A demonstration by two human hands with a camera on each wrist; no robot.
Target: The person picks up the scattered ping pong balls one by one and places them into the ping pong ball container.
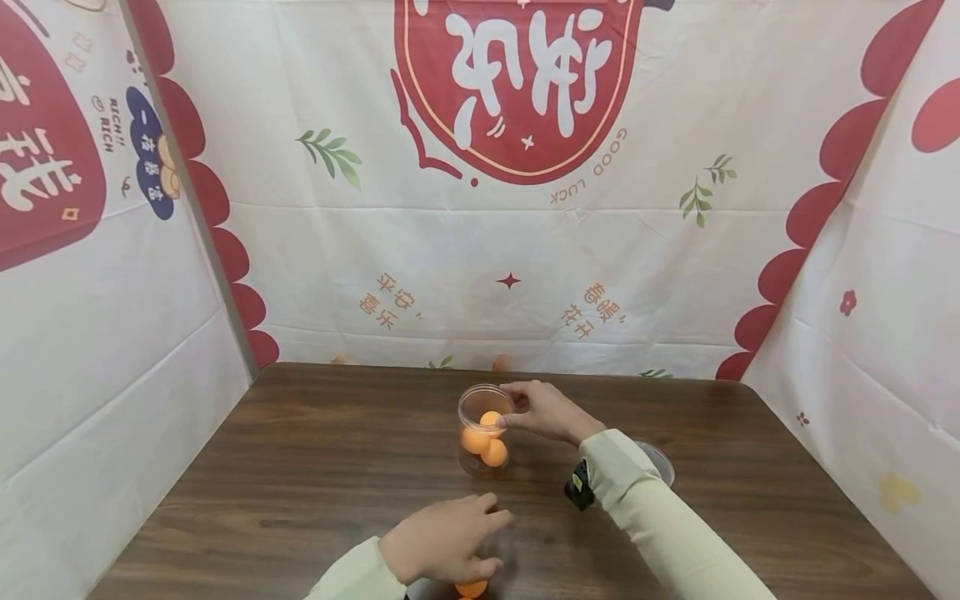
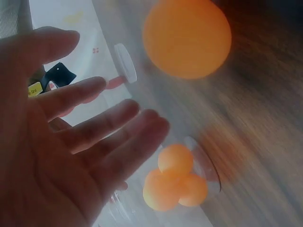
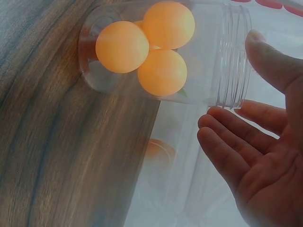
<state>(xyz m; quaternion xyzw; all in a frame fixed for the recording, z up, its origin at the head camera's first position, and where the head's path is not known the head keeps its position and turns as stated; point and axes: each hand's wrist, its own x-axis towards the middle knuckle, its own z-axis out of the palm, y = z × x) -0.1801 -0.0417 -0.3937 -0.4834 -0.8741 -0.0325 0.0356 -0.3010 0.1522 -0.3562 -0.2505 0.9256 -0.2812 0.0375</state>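
Note:
A clear screw-neck jar (image 1: 468,408) stands upright on the table with several orange balls (image 3: 122,47) inside. My right hand (image 1: 551,412) holds the jar at its rim, the thumb on one side of the threaded neck (image 3: 232,61) and the fingers about the other. Nearer the front edge, my left hand (image 1: 446,537) hovers palm down over the table, fingers spread and holding nothing. Beneath its thumb in the head view lies a loose orange ball (image 1: 471,589). The left wrist view shows that ball (image 2: 187,38) apart from the fingers (image 2: 137,137).
A clear round lid (image 1: 658,463) lies on the wood-grain table (image 1: 315,467) right of the jar, partly hidden by the right sleeve. Printed white cloth (image 1: 480,250) hangs along the table's back and both sides.

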